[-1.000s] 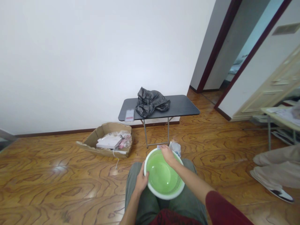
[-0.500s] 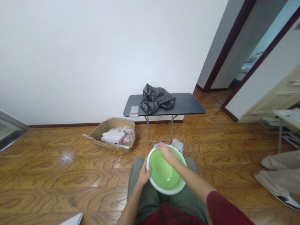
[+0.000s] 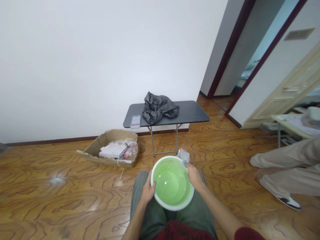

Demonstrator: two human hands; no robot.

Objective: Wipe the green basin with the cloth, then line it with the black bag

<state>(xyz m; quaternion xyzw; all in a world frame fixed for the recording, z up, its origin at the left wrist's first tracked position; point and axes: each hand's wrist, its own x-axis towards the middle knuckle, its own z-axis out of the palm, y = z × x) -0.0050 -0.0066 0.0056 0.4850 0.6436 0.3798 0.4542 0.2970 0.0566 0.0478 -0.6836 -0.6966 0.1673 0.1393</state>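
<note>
A green plastic basin (image 3: 171, 186) with a white rim and slotted, basket-like sides rests on my lap. At its left side, my left hand (image 3: 148, 190) grips the rim, thumb over the inner wall. My right hand (image 3: 194, 176) is closed at the upper right of the rim. A small pale bluish cloth (image 3: 184, 163) pokes out from its fingers against the rim; most of it is hidden. The basin's inside shows a shiny, smooth bottom.
Ahead stands a dark folding table (image 3: 191, 111) bearing a black plastic bag (image 3: 160, 107) and a card (image 3: 135, 122). A torn cardboard box (image 3: 100, 159) of packaging lies left. A whitish plastic bag (image 3: 183, 155) sits beyond the basin. Another person's legs (image 3: 287, 166) are at right.
My right hand has slid with the cloth along the rim, from the far side to the upper right. My left hand still holds the basin. The view has turned right.
</note>
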